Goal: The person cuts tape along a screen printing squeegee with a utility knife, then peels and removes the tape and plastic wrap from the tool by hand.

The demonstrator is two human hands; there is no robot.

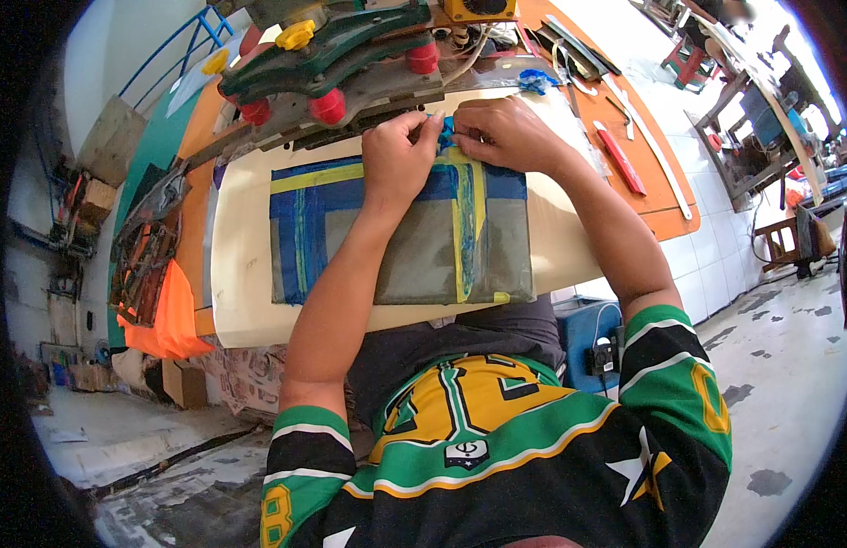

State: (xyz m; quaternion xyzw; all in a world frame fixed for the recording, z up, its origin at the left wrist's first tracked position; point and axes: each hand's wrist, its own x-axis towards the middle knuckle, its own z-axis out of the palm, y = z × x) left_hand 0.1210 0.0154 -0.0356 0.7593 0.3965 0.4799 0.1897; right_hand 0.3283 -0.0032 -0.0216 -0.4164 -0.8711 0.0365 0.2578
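Note:
A flat grey rectangular panel, crossed by blue and yellow strips of tape, lies on a cream sheet in front of me. At the panel's far edge, my left hand is closed in a pinch, thumb against the fingers. My right hand curls in a pinch just beside it. Between the fingertips shows a small crumpled piece of blue tape, touching both hands. It sits above a yellow strip that runs down the panel. The fingers partly hide the blue piece.
A green metal clamp frame with red and yellow knobs stands behind the hands. To the right are a crumpled blue scrap, a red tool and long white strips on the orange tabletop. An orange cloth hangs at left.

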